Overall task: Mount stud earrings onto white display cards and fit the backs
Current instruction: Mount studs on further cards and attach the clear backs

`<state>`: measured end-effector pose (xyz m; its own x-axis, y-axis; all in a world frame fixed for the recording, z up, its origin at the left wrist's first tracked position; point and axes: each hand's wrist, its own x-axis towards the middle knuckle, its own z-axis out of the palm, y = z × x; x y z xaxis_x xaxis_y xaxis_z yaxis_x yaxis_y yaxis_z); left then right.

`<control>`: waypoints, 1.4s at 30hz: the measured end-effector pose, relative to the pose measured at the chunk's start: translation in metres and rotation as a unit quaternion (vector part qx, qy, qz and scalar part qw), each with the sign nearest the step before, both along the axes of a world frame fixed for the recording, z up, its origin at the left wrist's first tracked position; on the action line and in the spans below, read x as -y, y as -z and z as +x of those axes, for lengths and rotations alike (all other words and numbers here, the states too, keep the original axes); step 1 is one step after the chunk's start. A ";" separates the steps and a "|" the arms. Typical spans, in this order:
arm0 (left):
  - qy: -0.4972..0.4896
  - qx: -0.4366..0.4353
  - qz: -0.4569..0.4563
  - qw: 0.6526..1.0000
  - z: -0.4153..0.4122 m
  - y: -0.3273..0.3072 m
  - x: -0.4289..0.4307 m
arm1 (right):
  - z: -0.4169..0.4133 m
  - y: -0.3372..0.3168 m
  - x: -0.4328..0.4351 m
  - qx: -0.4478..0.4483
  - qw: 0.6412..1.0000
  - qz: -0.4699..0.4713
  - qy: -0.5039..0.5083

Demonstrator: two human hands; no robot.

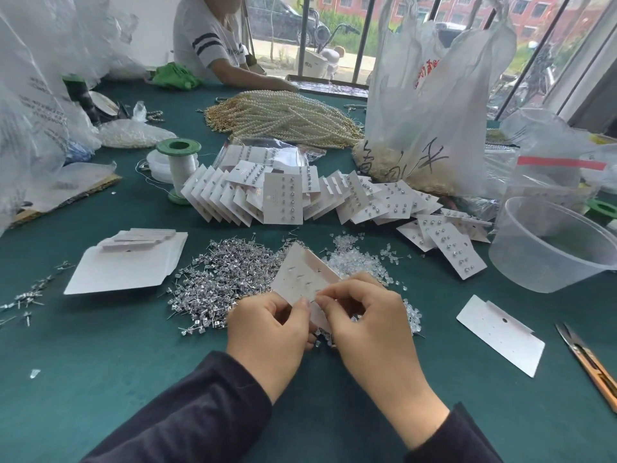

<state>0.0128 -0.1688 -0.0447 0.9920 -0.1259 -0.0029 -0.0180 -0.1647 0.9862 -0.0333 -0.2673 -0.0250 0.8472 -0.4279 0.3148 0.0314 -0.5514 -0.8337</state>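
Left hand [267, 332], right hand [367, 325] apparently pinch tilted card [300, 269].

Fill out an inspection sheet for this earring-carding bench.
Surface: dark green cloth table, crowded with work.
Job's things: punched white display card held tilted over a heap of silver stud earrings; heap of clear plastic backs beside it; stack of blank white cards to the left; rows of filled cards behind.
Clutter: cream pearl strands, clear plastic tub, white plastic bag, green-ended thread spool, orange-handled snips.
Hands: left hand and right hand both pinch the card; anything between the right fingertips is too small to tell.
Cables: nothing seen.
Surroundings: second person in a grey shirt opposite; barred window behind.
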 end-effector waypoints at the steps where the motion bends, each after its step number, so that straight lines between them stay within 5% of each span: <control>1: 0.002 0.002 0.003 1.000 0.000 0.000 0.000 | 0.000 0.000 0.000 -0.001 1.000 0.010 0.002; 42: -0.005 0.078 0.053 0.996 0.002 -0.006 -0.006 | -0.001 0.010 -0.013 0.084 0.977 -0.194 0.025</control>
